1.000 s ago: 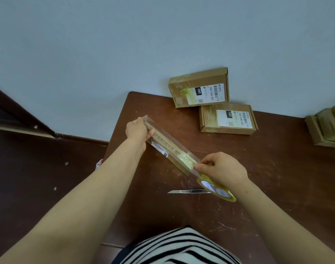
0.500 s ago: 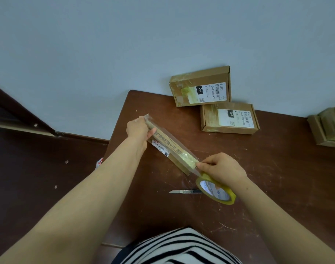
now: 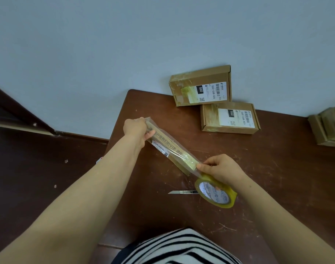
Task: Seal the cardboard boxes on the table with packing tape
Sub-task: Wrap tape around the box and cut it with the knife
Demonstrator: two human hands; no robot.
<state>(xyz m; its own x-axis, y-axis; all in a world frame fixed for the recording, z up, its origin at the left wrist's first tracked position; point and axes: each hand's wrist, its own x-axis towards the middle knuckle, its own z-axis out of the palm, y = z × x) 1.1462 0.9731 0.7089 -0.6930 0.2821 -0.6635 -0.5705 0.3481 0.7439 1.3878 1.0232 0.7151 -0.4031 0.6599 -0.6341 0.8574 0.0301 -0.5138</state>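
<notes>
Roll of packing tape (image 3: 216, 193), nearest the viewer, is gripped in the right hand (image 3: 222, 171): the fingers are curled round the roll, and thumb and forefinger appear to pinch the clear strip (image 3: 188, 159) where it leaves the near end of the long narrow box (image 3: 173, 161). A knife blade (image 3: 181, 192) lies on the table (image 3: 277, 187) just beside the roll. The box is held tilted between the two hands, whether clear of the table cannot be told, with its far end in the left hand (image 3: 136, 128), whose fingers are wrapped round it. Probable faults from here are these. An uneven pull would skew the strip off the seam or crease it. A slackened pinch would let the film fold onto itself. Overhang at the edges would stick to the fingers. Because both hands are occupied, reaching for the blade means releasing the roll or the box, and the strip may lift. A hurried cut near the pinching fingers risks a nick. Farther off, two labelled boxes (image 3: 201, 86) rest against the wall, and a stack (image 3: 328, 128) sits at the right edge.
</notes>
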